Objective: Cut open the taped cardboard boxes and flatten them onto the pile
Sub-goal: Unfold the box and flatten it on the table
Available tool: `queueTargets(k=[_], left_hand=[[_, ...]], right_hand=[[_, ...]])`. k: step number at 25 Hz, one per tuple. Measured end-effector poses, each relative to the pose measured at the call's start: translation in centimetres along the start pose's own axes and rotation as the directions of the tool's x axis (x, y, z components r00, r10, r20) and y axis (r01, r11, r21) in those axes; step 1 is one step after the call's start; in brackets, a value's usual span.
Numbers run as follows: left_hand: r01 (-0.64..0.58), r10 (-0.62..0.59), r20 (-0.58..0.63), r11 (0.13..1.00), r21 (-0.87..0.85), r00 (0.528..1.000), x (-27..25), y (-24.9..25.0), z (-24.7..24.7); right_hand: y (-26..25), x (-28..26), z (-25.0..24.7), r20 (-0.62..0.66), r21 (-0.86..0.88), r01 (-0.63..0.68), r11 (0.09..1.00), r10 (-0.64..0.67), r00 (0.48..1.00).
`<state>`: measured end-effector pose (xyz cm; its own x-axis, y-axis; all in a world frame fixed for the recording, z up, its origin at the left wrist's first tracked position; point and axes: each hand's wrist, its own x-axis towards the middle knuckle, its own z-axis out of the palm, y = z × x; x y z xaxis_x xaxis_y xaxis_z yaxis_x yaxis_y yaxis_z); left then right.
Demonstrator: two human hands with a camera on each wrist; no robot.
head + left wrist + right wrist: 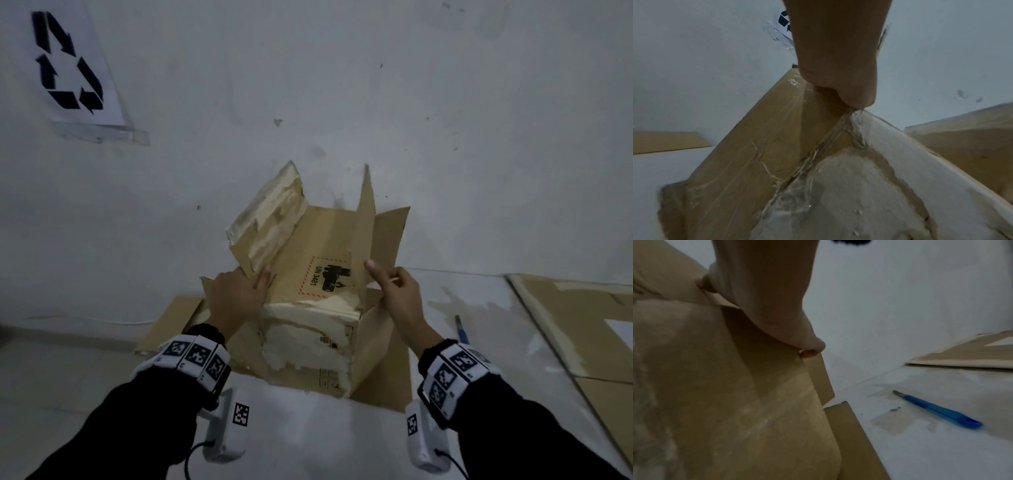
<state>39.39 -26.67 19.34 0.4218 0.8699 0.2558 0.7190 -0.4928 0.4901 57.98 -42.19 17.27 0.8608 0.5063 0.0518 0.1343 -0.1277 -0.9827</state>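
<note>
Brown cardboard box with torn, whitish peeled patches sits on the white floor close to the white wall, top open, flaps standing up. Printed on the inner panel, a red dashed label reading "UN 3481". Left hand grips the left flap — fingers wrapped over its lower edge, thumb side hidden behind the board; the left wrist view shows the curled fingers clamped on the flap edge where clear tape is wrinkled and stringy. Right hand holds the right flap, which stands nearly upright: the thumb lies straight against its face and the other fingers curl round the edge behind it. The right wrist view confirms fingertips hooked on the board's edge. Both wrists carry white bands with black square markers, over black sleeves. Under and beside the box lies a flat brown cardboard sheet on the floor. To the right, a blue-handled utility knife lies on the floor, apart from the box and untouched. Further right, a pile of flattened brown cardboard lies against the wall. Upper left on the wall — a white paper sheet with a black recycling symbol, taped at its lower edge.
</note>
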Motion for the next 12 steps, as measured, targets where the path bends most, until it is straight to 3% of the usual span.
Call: queueTargets(k=[2,4,6,8,10,12], left_hand=[[-0.014,0.012,0.020,0.996,0.083,1.000,-0.9,1.6,-0.6],[-0.050,0.050,0.006,0.983,0.176,0.999,-1.7,3.3,-0.6],[-0.077,0.077,0.007,0.974,0.211,0.997,-2.4,5.0,-0.5],[-0.082,0.073,0.067,0.985,0.153,0.995,-2.7,6.3,0.1],[-0.088,0.081,0.143,0.995,0.048,0.986,-2.9,6.7,1.4],[-0.119,0.128,0.148,0.990,-0.069,0.981,-3.2,6.7,3.3]], right_hand=[[1.6,-0.2,-1.8,-0.234,0.010,0.033,0.999,-0.030,0.972],[2.9,-0.5,-3.8,-0.478,0.005,-0.021,1.000,0.021,0.878],[3.1,-0.9,-5.4,-0.627,-0.041,-0.062,0.997,0.022,0.779],[2.7,-1.1,-7.2,-0.663,-0.077,-0.021,0.997,-0.035,0.748],[2.9,-1.3,-8.5,-0.628,-0.196,-0.053,0.979,-0.084,0.773],[4.0,-1.3,-9.1,-0.595,-0.197,-0.150,0.969,0.004,0.804]])
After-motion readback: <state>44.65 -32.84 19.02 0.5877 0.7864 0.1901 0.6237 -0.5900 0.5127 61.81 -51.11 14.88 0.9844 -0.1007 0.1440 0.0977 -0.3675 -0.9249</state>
